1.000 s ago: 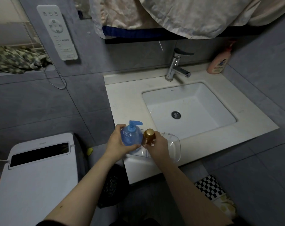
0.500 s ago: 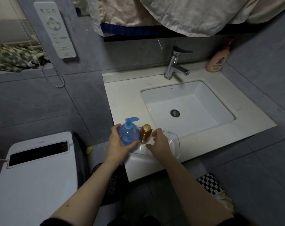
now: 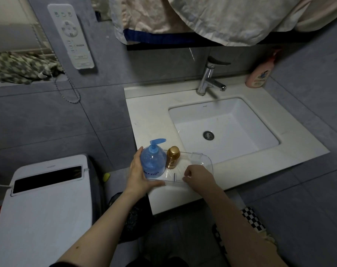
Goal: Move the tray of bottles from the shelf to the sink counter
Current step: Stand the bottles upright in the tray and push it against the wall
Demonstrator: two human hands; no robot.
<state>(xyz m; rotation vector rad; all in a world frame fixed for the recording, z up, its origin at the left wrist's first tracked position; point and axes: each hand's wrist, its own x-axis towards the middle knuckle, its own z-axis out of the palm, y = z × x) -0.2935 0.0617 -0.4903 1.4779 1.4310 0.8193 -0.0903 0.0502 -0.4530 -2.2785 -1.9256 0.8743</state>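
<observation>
A clear plastic tray (image 3: 203, 162) rests on the front left corner of the white sink counter (image 3: 148, 116). In its left half stand a blue pump bottle (image 3: 153, 160) and, right beside it, a small gold bottle (image 3: 173, 158); the right half holds nothing. My left hand (image 3: 139, 173) wraps the tray's left end, palm against the blue bottle and thumb along the front rim. My right hand (image 3: 197, 175) has curled fingers gripping the front rim toward the right end.
The sink basin (image 3: 231, 120) lies just behind the tray, with a chrome faucet (image 3: 208, 78) and a pink bottle (image 3: 260, 74) at the back. A white toilet (image 3: 42, 199) stands left, a black bin bag (image 3: 133, 214) below the counter. Cloth (image 3: 202, 16) hangs overhead.
My right hand left the gold bottle and came down to the tray's front rim. My left hand slid from the blue bottle's side down to the tray's left end.
</observation>
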